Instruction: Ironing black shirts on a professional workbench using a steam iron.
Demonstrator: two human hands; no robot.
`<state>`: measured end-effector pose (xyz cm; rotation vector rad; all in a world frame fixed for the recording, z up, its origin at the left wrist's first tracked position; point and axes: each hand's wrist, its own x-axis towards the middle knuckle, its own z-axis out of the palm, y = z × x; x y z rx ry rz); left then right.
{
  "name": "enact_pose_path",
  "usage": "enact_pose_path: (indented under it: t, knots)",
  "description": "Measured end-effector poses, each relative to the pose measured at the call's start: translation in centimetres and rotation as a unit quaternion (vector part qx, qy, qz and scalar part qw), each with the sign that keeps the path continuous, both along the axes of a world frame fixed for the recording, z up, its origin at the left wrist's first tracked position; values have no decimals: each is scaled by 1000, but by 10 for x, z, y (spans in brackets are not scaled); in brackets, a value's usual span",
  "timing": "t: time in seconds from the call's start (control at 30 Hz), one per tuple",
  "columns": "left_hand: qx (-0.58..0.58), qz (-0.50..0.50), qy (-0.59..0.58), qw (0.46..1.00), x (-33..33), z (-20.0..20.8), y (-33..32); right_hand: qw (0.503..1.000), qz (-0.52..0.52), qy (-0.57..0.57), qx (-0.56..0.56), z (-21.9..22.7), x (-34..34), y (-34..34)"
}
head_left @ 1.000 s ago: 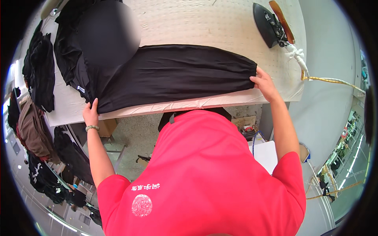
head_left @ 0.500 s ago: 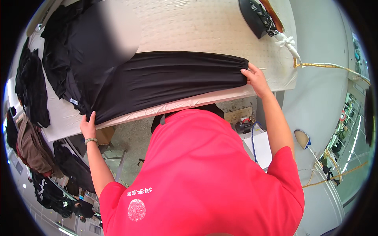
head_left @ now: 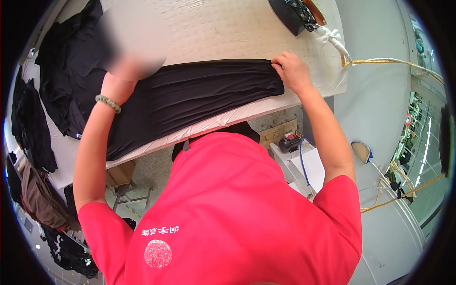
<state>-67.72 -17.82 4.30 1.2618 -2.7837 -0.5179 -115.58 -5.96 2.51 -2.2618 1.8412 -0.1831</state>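
A long black garment (head_left: 199,88) lies stretched across a pale padded table, its narrow end toward the right and its surface lightly creased. My right hand (head_left: 293,72) pinches the far corner of that narrow end between thumb and fingers. Over the left part of the garment reaches my left hand (head_left: 119,85), with a beaded bracelet (head_left: 108,102) at the wrist. A blurred patch covers its fingers, so whether they grip the cloth is hidden.
An iron (head_left: 292,16) with a wooden handle rests at the table's (head_left: 223,28) far right, its cloth-wrapped hose trailing off rightward. Dark clothes (head_left: 35,123) hang along the left edge. Below the table sit a small motor (head_left: 289,142) and a cardboard box (head_left: 119,173).
My left hand has left the garment's near left corner and moved up and away over its far side. The right hand has shifted to the narrow end's far corner.
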Motion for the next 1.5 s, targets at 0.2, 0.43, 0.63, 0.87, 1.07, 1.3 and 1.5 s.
enact_pose_path:
  t: [0.2,0.43,0.63,0.87,1.07,1.3,1.5]
  knots:
    - [65,-47,-62,995,8,-4,-20,999,15,49,-7,-5,0,-7]
    - [123,23,-56,991,16,-13,-20,964,-210,86,138,2,20,-47]
    - [102,69,-20,992,21,-25,-12,955,-205,143,160,0,29,-60]
    - [38,83,-43,995,16,-35,-9,946,-194,201,164,-2,27,-73]
    - [-6,122,-53,991,8,-38,-6,947,-181,197,176,-8,19,-83]
    - [-142,148,-43,978,-26,-35,14,948,-157,183,205,-5,5,-91]
    - [-85,31,188,978,-211,-46,96,956,-133,134,225,3,1,-94]
